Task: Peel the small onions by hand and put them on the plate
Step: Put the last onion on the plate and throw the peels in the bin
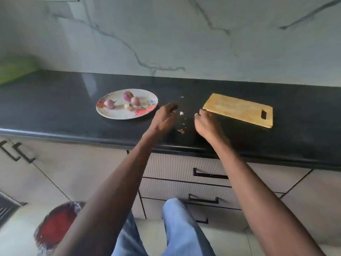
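Four small onions (127, 102) rest on the plate (110, 115).
Light, slippery, papery-skinned; pinch at the tip. Left hand (164, 117) and right hand (205, 122) loosely curled; contents unclear.

We see both of our forearms bare from the lower edge of the frame up to the wrists, with no sleeves, watch, bracelet or rings showing on the left hand (163, 118) or the right hand (206, 122). Below them our legs are in light blue denim jeans (182, 230), the fabric faded and softly creased at the knees; motion blur smears finer detail.
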